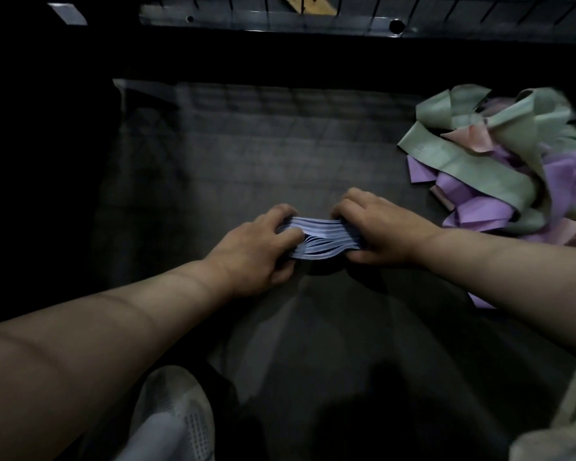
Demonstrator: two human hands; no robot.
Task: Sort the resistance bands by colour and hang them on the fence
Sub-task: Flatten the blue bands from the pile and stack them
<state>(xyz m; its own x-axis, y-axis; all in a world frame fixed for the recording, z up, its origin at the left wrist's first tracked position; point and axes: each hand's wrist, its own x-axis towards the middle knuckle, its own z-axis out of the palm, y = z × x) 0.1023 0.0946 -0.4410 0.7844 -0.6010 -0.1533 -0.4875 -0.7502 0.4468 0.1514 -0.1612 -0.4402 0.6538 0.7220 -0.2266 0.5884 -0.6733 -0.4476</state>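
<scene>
A stack of pale blue resistance bands is held edge-up just above the dark floor in the middle of the view. My left hand grips its left end with curled fingers. My right hand grips the right end, thumb underneath. At the right lies a tangled pile of bands: green bands, purple bands and pink bands mixed together. The fence's bottom rail with wire mesh runs along the top of the view.
A dark mat or floor stretches between the hands and the fence. A white shoe shows at the bottom, left of centre. The left side is deep shadow. A pale object sits at the bottom right corner.
</scene>
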